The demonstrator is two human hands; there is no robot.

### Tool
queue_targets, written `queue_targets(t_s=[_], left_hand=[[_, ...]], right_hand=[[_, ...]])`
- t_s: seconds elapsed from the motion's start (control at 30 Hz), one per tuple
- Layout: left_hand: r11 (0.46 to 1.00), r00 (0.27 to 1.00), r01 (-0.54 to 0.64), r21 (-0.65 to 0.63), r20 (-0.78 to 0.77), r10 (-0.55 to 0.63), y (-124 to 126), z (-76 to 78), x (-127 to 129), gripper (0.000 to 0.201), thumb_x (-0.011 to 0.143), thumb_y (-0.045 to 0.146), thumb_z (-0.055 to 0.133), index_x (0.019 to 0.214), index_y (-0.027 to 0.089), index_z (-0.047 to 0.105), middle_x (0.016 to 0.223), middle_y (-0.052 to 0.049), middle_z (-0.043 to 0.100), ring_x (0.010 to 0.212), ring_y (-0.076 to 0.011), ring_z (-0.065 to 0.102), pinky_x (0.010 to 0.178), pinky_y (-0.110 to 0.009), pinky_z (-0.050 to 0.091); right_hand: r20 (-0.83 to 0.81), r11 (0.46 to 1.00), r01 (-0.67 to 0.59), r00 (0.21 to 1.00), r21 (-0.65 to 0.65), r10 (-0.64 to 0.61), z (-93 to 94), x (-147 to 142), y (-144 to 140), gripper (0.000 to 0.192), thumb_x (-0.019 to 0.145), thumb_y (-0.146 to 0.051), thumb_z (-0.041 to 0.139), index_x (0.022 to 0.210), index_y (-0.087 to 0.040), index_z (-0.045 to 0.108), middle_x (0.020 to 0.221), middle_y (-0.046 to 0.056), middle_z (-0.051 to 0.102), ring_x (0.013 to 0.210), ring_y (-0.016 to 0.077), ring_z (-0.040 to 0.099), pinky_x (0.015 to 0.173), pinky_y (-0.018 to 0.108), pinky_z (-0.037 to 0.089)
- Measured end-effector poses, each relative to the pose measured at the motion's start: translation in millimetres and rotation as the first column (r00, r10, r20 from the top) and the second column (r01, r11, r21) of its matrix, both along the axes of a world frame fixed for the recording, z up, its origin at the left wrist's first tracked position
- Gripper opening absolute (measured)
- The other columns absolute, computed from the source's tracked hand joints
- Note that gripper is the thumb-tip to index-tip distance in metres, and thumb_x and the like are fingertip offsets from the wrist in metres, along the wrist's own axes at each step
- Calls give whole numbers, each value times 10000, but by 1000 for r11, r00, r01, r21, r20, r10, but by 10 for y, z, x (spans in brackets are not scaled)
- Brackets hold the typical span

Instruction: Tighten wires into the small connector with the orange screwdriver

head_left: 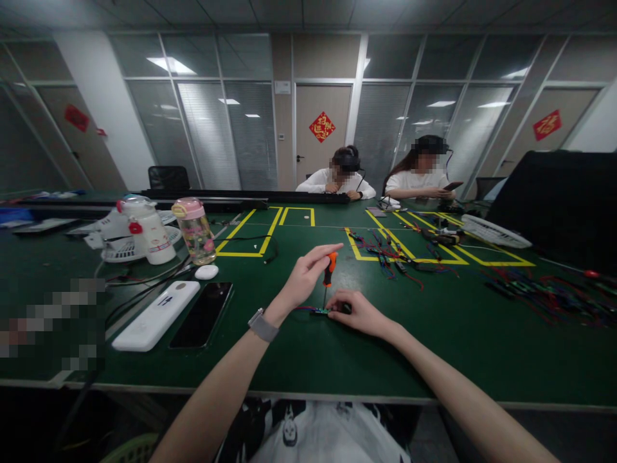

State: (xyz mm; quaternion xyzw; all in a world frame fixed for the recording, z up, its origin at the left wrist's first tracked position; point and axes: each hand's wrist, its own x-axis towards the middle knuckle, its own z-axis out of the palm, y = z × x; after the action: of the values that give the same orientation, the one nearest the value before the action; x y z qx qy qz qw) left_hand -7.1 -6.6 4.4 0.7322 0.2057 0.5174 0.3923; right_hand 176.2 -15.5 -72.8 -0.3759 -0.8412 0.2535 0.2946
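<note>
A screwdriver (330, 270) with an orange and black handle stands nearly upright, its tip down on a small green circuit board (319, 312). My left hand (308, 273) is at the handle, its fingers reaching over the top and against its side. Low on the table, my right hand (355, 312) has its thumb and fingertips closed on the right end of the board. Red and blue wires (303, 308) run from the board's left end. The exact contact of the tip with the board is too small to make out.
Wired boards lie in a cluster (383, 251) beyond my hands and in a bigger heap (540, 292) at right. On the left are a black phone (202, 315), a white power bank (157, 315), a white case (207, 272) and bottles (195, 231). Two people sit across the table.
</note>
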Motion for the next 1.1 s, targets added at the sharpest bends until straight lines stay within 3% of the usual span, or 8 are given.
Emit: queue_targets(t_s=[0.1, 0.23, 0.33, 0.47, 0.57, 0.8, 0.97, 1.1], left_hand=[[995, 998, 69, -71, 21, -67, -4, 7, -3, 333, 936, 259, 487, 1232, 197, 624, 1189, -93, 651, 1071, -209, 624, 956, -356, 475], [994, 994, -106, 19, -2, 106, 14, -31, -10, 253, 864, 283, 621, 1090, 196, 695, 983, -60, 640, 898, -167, 615, 822, -289, 503], [981, 984, -177, 81, -17, 179, 18, -43, -3, 224, 847, 303, 647, 1042, 216, 713, 988, -49, 588, 885, -154, 580, 785, -264, 498], [998, 998, -55, 24, -6, 55, 1, -17, 14, 298, 936, 287, 498, 1182, 226, 655, 1178, -80, 593, 999, -182, 608, 862, -302, 498], [999, 1000, 18, -31, 23, -17, -3, -12, 16, 326, 937, 258, 489, 1230, 208, 621, 1177, -92, 637, 1018, -195, 629, 900, -327, 492], [987, 989, -148, 62, 4, 148, 3, -31, 5, 240, 846, 309, 649, 1046, 198, 720, 949, -48, 603, 836, -144, 587, 732, -242, 491], [1000, 1000, -19, 4, 22, 19, -12, -2, 6, 301, 936, 291, 493, 1170, 214, 666, 1160, -80, 630, 975, -181, 634, 867, -305, 496], [999, 999, -36, -13, 33, 36, 3, -30, 0, 295, 905, 296, 561, 1162, 197, 666, 1067, -81, 667, 948, -185, 642, 846, -305, 508]], right_hand=[[5, 1000, 0, 1000, 1, 0, 0, 3, 2, 98, 809, -209, 662, 885, -165, 706, 809, 37, 634, 698, 146, 575, 668, 270, 481], [2, 1000, 2, 1000, -5, -2, -9, 5, 3, 99, 809, -210, 659, 883, -164, 705, 819, 37, 633, 705, 146, 579, 663, 266, 479], [0, 1000, 4, 1000, -7, -4, -13, 2, 3, 100, 806, -211, 660, 883, -167, 706, 819, 35, 635, 703, 145, 578, 660, 264, 478], [6, 1000, 7, 1000, -5, -7, -5, -1, -2, 107, 811, -224, 657, 883, -165, 710, 811, 34, 636, 700, 147, 578, 664, 267, 478], [8, 1000, 7, 1000, -3, -7, 3, 2, -6, 111, 813, -223, 656, 888, -163, 711, 811, 35, 632, 701, 147, 578, 665, 267, 478], [11, 1000, 7, 1000, 10, -7, -8, 6, 3, 92, 806, -206, 660, 877, -168, 705, 799, 30, 628, 690, 143, 570, 655, 262, 474], [7, 1000, -1, 1000, 6, 0, -14, 4, 10, 100, 806, -211, 658, 880, -168, 710, 809, 33, 635, 698, 147, 578, 665, 267, 478], [1, 1000, 4, 1000, -1, -4, -8, 4, 7, 100, 803, -206, 658, 878, -165, 709, 815, 35, 637, 699, 147, 580, 663, 265, 478]])
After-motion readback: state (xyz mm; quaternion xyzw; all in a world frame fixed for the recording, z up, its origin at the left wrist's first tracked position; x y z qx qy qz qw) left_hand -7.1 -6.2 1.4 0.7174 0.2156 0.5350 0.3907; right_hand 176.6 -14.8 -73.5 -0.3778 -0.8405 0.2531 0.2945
